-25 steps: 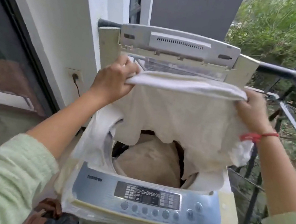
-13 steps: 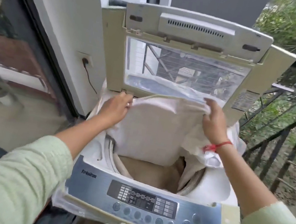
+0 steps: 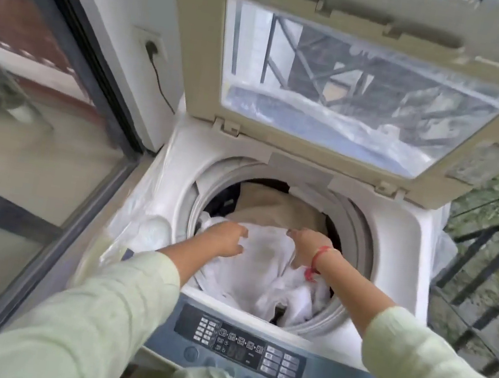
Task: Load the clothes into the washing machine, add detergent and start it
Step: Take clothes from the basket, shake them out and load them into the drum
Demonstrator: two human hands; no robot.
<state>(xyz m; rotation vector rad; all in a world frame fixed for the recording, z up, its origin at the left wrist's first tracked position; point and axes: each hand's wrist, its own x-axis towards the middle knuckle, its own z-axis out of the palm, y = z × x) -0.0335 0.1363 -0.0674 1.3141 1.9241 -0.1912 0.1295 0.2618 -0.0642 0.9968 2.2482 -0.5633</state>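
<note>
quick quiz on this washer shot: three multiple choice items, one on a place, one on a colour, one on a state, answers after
1. Where does the white cloth lie?
A. in the drum
B. draped over the railing
C. on the buttons

2. What colour is the thread tied at the right hand?
A. blue
B. red
C. green

3. How is the machine's lid?
A. shut flat
B. taken off
C. raised open

Answers:
1 A, the cloth sits within the round rim, on top of a beige garment.
2 B, the thread round the wrist shows red against the pale sleeve.
3 C, the lid stands up behind the opening with its window facing the camera.
</note>
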